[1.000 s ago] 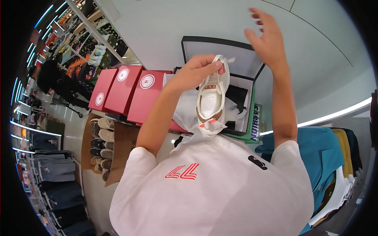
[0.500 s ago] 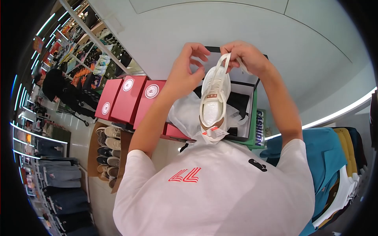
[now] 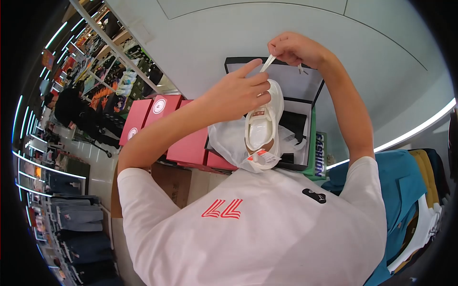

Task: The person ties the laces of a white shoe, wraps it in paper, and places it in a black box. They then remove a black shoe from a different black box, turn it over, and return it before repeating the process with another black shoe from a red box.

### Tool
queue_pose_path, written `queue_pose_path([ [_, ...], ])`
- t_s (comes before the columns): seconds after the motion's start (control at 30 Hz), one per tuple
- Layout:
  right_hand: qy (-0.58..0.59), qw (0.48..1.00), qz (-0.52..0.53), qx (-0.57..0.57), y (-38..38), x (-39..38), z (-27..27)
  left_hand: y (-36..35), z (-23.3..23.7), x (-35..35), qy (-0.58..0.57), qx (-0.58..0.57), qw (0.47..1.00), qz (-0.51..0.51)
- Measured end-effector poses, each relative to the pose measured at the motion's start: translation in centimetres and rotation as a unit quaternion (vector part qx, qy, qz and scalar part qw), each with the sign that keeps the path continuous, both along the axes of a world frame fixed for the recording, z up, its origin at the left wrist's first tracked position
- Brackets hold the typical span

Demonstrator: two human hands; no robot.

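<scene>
A white sneaker (image 3: pixel 264 125) with a brown heel rests toe-away in front of me, a red-and-white tag (image 3: pixel 265 158) at its heel. Above its toe, my right hand (image 3: pixel 300 50) pinches the white shoelace (image 3: pixel 268 63), pulled taut upward, with loose ends hanging below the fingers. My left hand (image 3: pixel 242 93) reaches across the sneaker's upper, fingers apart and index finger stretched toward the lace; its thumb is hidden. Beneath the sneaker are white tissue paper (image 3: pixel 228 141) and an open shoebox (image 3: pixel 305 153) with a dark lid.
Red shoeboxes (image 3: pixel 187 147) stand at the left, near a brown carton (image 3: pixel 172 183). Clothes including a teal garment (image 3: pixel 398 190) hang at the right. A pale wall (image 3: pixel 214 28) rises behind the box. A person in dark clothing (image 3: pixel 78 112) stands with a cart farther left.
My right hand has moved up and away, drawing the lace straight from a loop. My left hand has come right and down over the sneaker's upper.
</scene>
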State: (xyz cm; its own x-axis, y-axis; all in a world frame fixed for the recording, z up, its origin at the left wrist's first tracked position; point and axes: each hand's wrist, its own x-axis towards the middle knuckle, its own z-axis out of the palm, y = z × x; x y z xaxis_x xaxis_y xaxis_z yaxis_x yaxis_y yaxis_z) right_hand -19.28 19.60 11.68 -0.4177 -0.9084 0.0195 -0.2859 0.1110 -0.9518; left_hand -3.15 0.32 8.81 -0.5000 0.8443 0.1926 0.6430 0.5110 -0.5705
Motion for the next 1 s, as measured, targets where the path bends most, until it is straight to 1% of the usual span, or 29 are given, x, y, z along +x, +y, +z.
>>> queue_pose_path([
  [0.03, -0.001, 1.0, 0.0, 0.002, 0.4, -0.1, -0.3, -0.2, -0.4, -0.4, 0.051, -0.012, 0.998, -0.024],
  [0.07, 0.039, 0.998, 0.002, 0.047, 0.8, -0.1, -0.4, -0.5, -0.8, -0.4, 0.051, -0.011, 0.998, -0.023],
  [0.1, 0.08, 0.993, 0.004, 0.089, 1.1, -0.1, -0.5, -0.5, -0.6, -0.3, -0.038, 0.053, 0.998, -0.019],
  [0.13, 0.085, 0.993, 0.005, 0.086, 1.3, -0.2, -1.7, -0.5, -0.3, -0.2, -0.124, 0.113, 0.986, -0.015],
  [0.17, 0.142, 0.988, 0.032, 0.056, 1.4, -0.3, -3.9, -0.5, -0.5, -0.3, -0.119, 0.108, 0.987, -0.015],
  [0.2, 0.197, 0.978, 0.059, 0.027, 1.6, 0.0, -5.2, -0.5, -1.3, -0.6, -0.208, 0.176, 0.962, 0.003],
  [0.23, 0.2, 0.978, 0.056, 0.024, 1.7, 0.8, -5.4, -0.6, -2.1, -0.8, -0.297, 0.243, 0.923, 0.022],
  [0.27, 0.232, 0.97, 0.012, 0.069, 1.9, 2.0, -5.7, -0.8, -2.9, -1.0, -0.297, 0.241, 0.924, 0.02],
  [0.3, 0.261, 0.958, -0.032, 0.116, 2.1, 3.1, -6.1, -1.0, -3.6, -1.1, -0.449, 0.352, 0.812, 0.124],
  [0.33, 0.26, 0.958, -0.035, 0.116, 2.4, 4.2, -6.3, -1.0, -3.9, -1.3, -0.574, 0.442, 0.653, 0.221],
  [0.37, 0.222, 0.971, -0.039, 0.084, 2.7, 5.2, -6.5, -1.2, -3.9, -1.6, -0.575, 0.441, 0.653, 0.22],
  [0.4, 0.181, 0.981, -0.041, 0.051, 2.8, 6.4, -6.7, -1.5, -3.7, -1.6, -0.624, 0.496, 0.562, 0.222],
  [0.43, 0.146, 0.985, -0.075, 0.044, 2.9, 7.9, -6.3, -1.7, -3.5, -1.5, -0.663, 0.544, 0.463, 0.223],
  [0.47, 0.143, 0.986, -0.072, 0.044, 3.0, 9.5, -5.8, -1.5, -3.0, -1.2, -0.663, 0.545, 0.46, 0.225],
  [0.53, 0.102, 0.982, -0.15, -0.054, 3.0, 12.7, -5.3, -0.2, -1.5, -0.3, -0.67, 0.603, 0.356, 0.248],
  [0.57, 0.098, 0.983, -0.146, -0.055, 2.6, 14.0, -6.2, 0.0, -1.8, -0.3, -0.668, 0.604, 0.354, 0.251],
  [0.6, 0.23, 0.962, -0.139, -0.036, 2.0, 15.1, -7.5, 0.1, -2.3, -0.3, -0.675, 0.592, 0.374, 0.231],
  [0.63, 0.358, 0.924, -0.132, -0.017, 1.7, 15.7, -8.1, 0.1, -2.7, -0.3, -0.682, 0.579, 0.395, 0.21],
  [0.67, 0.354, 0.926, -0.133, -0.018, 1.9, 15.7, -8.2, 0.1, -3.2, -0.2, -0.683, 0.577, 0.393, 0.212],
  [0.73, 0.413, 0.901, -0.067, -0.118, 2.5, 15.1, -7.2, 0.1, -3.9, -0.3, -0.661, 0.6, 0.409, 0.189],
  [0.77, 0.411, 0.901, -0.068, -0.119, 2.9, 14.5, -6.7, 0.0, -4.1, -0.3, -0.662, 0.599, 0.408, 0.191],
  [0.83, 0.417, 0.878, -0.188, -0.143, 3.6, 12.6, -6.0, 0.0, -4.4, -0.2, -0.657, 0.597, 0.443, 0.125],
  [0.87, 0.417, 0.878, -0.189, -0.142, 3.3, 11.8, -6.5, 0.1, -4.4, -0.1, -0.658, 0.596, 0.443, 0.125],
  [0.9, 0.314, 0.919, -0.174, -0.162, 3.0, 11.0, -7.6, 0.2, -4.4, 0.1, -0.64, 0.604, 0.455, 0.135],
  [0.93, 0.207, 0.949, -0.157, -0.18, 2.7, 10.5, -8.5, 0.3, -4.4, 0.4, -0.623, 0.611, 0.467, 0.146],
  [0.97, 0.207, 0.948, -0.16, -0.181, 2.6, 10.0, -9.0, 0.3, -4.6, 0.4, -0.624, 0.609, 0.468, 0.146],
  [1.0, 0.142, 0.965, -0.141, -0.172, 2.5, 9.7, -9.4, 0.2, -4.8, 0.4, -0.616, 0.617, 0.469, 0.142],
])
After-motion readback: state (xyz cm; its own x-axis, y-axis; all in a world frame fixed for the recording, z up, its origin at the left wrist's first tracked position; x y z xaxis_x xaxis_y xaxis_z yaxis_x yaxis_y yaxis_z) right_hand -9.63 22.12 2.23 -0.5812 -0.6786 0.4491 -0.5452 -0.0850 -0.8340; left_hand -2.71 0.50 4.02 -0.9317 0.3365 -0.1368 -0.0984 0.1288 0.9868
